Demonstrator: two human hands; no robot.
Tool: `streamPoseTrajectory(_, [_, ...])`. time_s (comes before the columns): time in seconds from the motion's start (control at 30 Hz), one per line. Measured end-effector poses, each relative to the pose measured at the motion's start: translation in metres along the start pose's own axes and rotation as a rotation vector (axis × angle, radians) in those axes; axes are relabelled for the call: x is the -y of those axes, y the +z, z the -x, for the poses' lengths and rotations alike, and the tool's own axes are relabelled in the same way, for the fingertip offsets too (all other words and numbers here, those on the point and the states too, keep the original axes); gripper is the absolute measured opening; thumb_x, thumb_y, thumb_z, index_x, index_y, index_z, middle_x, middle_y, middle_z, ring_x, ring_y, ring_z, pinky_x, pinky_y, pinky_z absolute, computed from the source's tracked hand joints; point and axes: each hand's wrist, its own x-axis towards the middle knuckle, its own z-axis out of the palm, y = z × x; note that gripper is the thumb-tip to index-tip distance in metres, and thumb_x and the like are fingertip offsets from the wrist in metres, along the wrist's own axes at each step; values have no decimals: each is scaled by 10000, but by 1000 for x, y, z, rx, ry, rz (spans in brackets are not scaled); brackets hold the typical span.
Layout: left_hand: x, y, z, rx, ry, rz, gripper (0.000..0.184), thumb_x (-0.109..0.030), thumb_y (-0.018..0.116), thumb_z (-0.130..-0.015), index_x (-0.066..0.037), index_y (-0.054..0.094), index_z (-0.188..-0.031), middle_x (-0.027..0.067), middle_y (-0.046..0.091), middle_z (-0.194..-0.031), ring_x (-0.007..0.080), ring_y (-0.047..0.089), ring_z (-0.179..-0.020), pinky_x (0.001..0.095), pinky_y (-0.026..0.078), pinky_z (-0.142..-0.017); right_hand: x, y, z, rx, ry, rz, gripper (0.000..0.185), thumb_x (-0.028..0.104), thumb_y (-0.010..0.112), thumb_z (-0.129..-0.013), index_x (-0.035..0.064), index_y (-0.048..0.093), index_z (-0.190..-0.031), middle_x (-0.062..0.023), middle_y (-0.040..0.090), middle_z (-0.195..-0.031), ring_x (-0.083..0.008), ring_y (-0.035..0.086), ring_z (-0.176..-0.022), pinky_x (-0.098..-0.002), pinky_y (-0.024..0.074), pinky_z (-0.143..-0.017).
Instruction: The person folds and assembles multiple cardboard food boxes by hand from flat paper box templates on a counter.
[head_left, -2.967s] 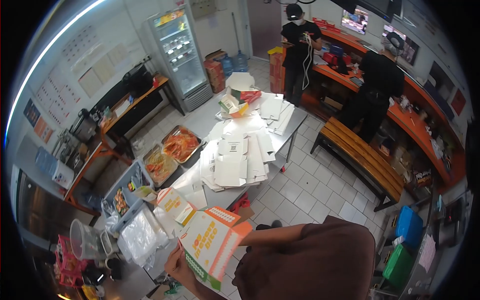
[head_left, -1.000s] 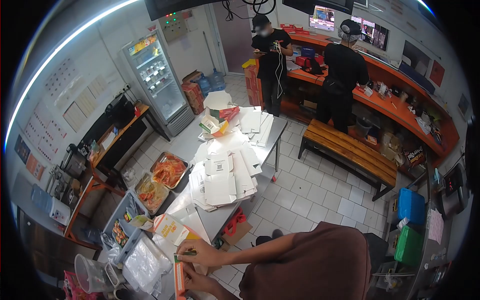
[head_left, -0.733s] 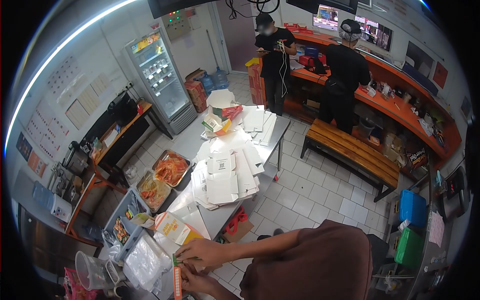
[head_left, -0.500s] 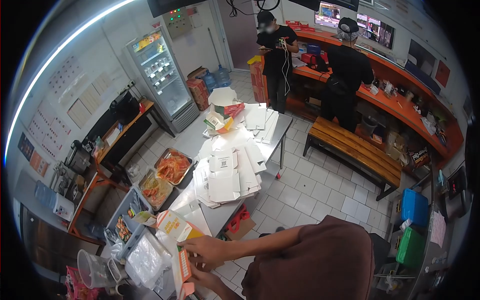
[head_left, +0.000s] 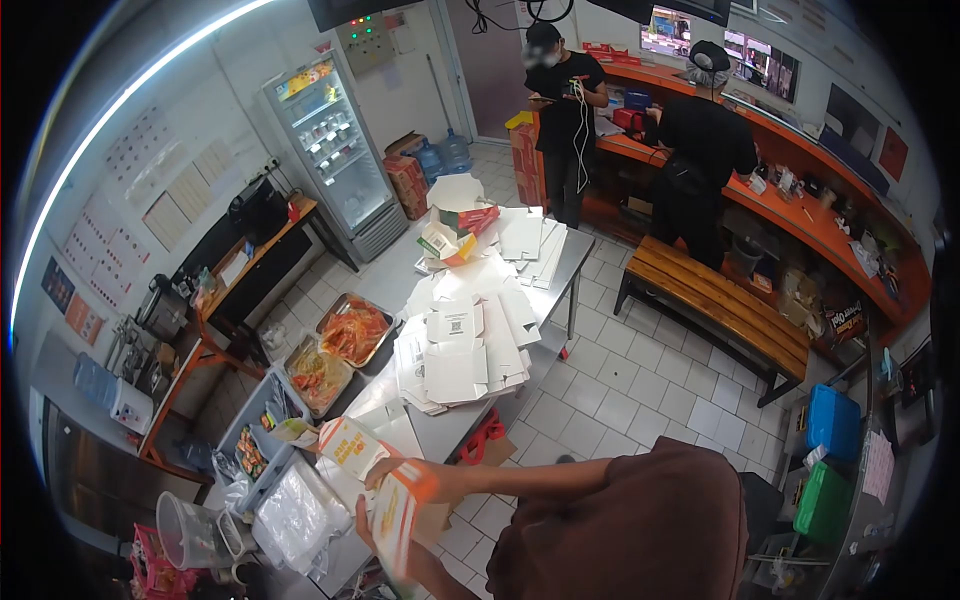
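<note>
One orange-and-white cardboard carton (head_left: 397, 517): left hand (head_left: 365, 525), right hand (head_left: 446, 482) grasping it
Silver metal tabletop (head_left: 442, 430): bearing white cardboard pieces (head_left: 456, 370)

I find one white carton (head_left: 396, 516) with orange borders, partly blurred, tilted, held between my right hand (head_left: 438, 482) and left hand (head_left: 364, 522); its exact folding is unclear.
</note>
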Motion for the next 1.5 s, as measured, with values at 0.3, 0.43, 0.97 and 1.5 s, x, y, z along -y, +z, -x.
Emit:
streamPoseTrajectory(0.3, [42,-6,43,-43,-137,-809,624,-405,566,-1035,73,420,-1409,245,513,-1348,352,607,-1158,432,567,-904,3,24,19,-289,473,-175,553,288,647,-998,-34,490,-1420,-161,605,-1343,-209,606,-1163,-363,490,-995])
streamPoseTrajectory(0.43, [-44,14,-1,-430,-490,431,431,-250,603,-1030,3,460,-1349,227,590,-1244,292,652,-1045,391,581,-854,28,12,14,-436,443,-63,587,339,606,-1022,-85,483,-1409,-204,659,-1267,-206,621,-1149,-350,503,-981])
streamPoseTrajectory(0.97, [-26,-20,8,165,-655,579,535,-293,556,-1059,-1,381,-1471,173,600,-1281,241,626,-1099,356,550,-890,28,-27,-2,-161,245,47,199,43,539,-972,41,504,-1168,-152,630,-1119,-274,624,-1100,-392,475,-955])
streamPoseTrajectory(1.5, [-39,-9,-7,276,167,144,236,-169,637,-948,53,672,-1018,167,593,-1024,225,607,-962,305,500,-748,59,-21,-7,129,344,318,155,178,637,-992,37,587,-1034,-137,712,-987,-289,697,-849,-373,506,-751])
